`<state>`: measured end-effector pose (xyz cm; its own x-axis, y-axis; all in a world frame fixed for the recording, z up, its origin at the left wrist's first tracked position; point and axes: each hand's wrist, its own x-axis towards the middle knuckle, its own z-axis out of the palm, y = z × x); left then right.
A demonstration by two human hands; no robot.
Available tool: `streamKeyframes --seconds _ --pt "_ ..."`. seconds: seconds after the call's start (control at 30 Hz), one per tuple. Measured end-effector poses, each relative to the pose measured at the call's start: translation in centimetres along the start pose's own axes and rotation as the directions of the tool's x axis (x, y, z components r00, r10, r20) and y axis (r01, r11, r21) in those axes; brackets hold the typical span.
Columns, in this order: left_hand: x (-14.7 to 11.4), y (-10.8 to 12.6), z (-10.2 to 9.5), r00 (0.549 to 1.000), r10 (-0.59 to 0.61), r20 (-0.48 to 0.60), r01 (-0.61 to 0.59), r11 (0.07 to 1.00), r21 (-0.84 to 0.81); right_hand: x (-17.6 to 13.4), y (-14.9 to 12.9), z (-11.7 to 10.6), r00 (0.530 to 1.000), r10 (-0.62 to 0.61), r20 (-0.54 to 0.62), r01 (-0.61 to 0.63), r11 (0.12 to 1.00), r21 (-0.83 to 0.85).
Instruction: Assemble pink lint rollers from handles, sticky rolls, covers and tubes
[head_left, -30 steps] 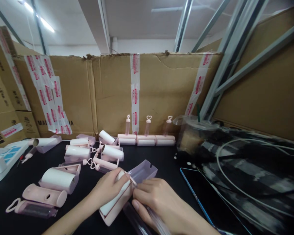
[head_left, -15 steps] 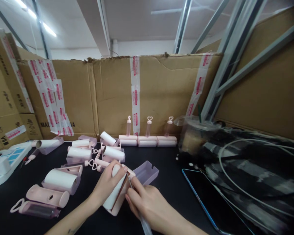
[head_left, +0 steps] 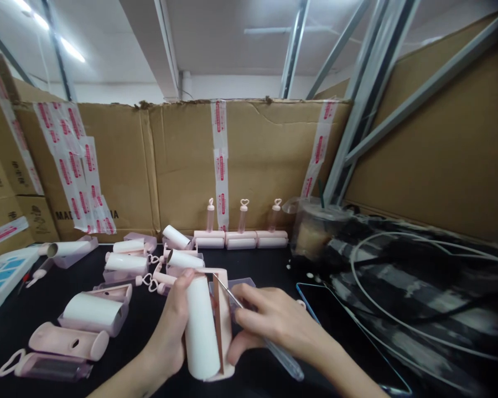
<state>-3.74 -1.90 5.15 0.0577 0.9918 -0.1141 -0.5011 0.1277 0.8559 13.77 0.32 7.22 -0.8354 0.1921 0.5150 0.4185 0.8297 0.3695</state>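
Observation:
My left hand grips a pink lint roller case from its left side and tilts it up over the black table. A white roll lies along the case, with a brownish strip beside it. In my right hand is a screwdriver with a clear handle and a thin metal shaft. Its tip reaches the upper end of the case, near the pink rim. Behind my right fingers sits a translucent purple tray, partly hidden.
Three pink rollers with heart-topped tubes stand along the cardboard wall. Several more rolls and trays lie on the left, near a pink cover. On the right are a phone, a drink cup and a cable.
The case has turned more upright, showing more of its white roll. My right hand has shifted right, and the screwdriver now slants down to the right. The view has swung slightly right.

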Motion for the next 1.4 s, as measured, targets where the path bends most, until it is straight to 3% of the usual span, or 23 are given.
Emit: streamKeyframes --seconds 0.07,0.13,0.2,0.27,0.37,0.5,0.57,0.67,0.8,0.9,0.97,1.03,1.13,1.27,1.4 --pt "0.2 0.1 -0.3 0.998 0.019 -0.063 -0.022 0.999 -0.037 -0.6 1.0 -0.6 0.999 0.031 -0.019 -0.031 0.999 0.015" --pt "1.0 0.5 -1.1 0.980 0.062 -0.188 -0.080 0.993 -0.089 -1.5 2.7 -1.0 0.985 0.152 -0.082 -0.152 0.988 0.010" --pt "2.0 1.0 -1.8 0.959 0.099 -0.264 -0.135 0.983 -0.124 -2.5 4.9 -1.1 0.928 0.337 -0.157 -0.341 0.940 0.007" --pt "2.7 1.2 -2.1 0.965 0.084 -0.248 -0.121 0.983 -0.139 -3.3 7.0 -0.7 0.856 0.498 -0.140 -0.502 0.865 0.008" --pt "2.9 0.9 -2.0 0.985 0.005 -0.174 -0.030 0.989 -0.144 -4.3 9.0 1.0 0.797 0.602 0.048 -0.604 0.796 0.042" --pt "2.5 0.1 -2.0 0.983 -0.050 -0.175 0.032 0.994 -0.105 -5.3 9.5 4.2 0.716 0.589 0.375 -0.671 0.729 0.134" --pt "2.5 -0.1 -2.3 0.983 -0.037 -0.182 0.022 0.996 -0.083 -5.5 9.4 5.2 0.691 0.570 0.444 -0.686 0.711 0.155" --pt "2.7 -0.2 -2.5 0.984 -0.016 -0.176 0.006 0.998 -0.062 -5.4 9.2 5.5 0.690 0.549 0.471 -0.686 0.705 0.183" --pt "2.7 -0.8 -2.0 0.981 0.018 -0.193 -0.020 1.000 -0.010 -3.7 7.6 3.9 0.671 0.654 0.348 -0.734 0.652 0.189" --pt "2.5 -1.4 -1.4 0.984 0.091 -0.151 -0.089 0.996 0.021 -1.7 4.8 3.2 0.668 0.707 0.230 -0.702 0.498 0.509" --pt "2.5 -1.6 -1.0 0.987 0.137 -0.087 -0.134 0.990 0.038 -0.5 3.0 3.3 0.719 0.645 0.259 -0.591 0.370 0.717" --pt "2.8 -1.6 -0.5 0.982 0.187 -0.035 -0.185 0.981 0.062 0.3 1.7 3.9 0.733 0.617 0.286 -0.551 0.293 0.781" --pt "3.3 -1.6 0.9 0.968 0.246 -0.038 -0.245 0.969 0.029 0.8 1.3 4.7 0.673 0.698 0.245 -0.540 0.237 0.808" --pt "3.7 -1.9 3.7 0.963 0.259 -0.073 -0.266 0.958 -0.107 0.4 2.0 4.6 0.600 0.797 0.068 -0.490 0.300 0.818" --pt "3.8 -0.9 5.0 0.957 0.269 -0.110 -0.284 0.947 -0.152 -1.6 4.4 2.9 0.462 0.872 -0.158 -0.634 0.450 0.629"
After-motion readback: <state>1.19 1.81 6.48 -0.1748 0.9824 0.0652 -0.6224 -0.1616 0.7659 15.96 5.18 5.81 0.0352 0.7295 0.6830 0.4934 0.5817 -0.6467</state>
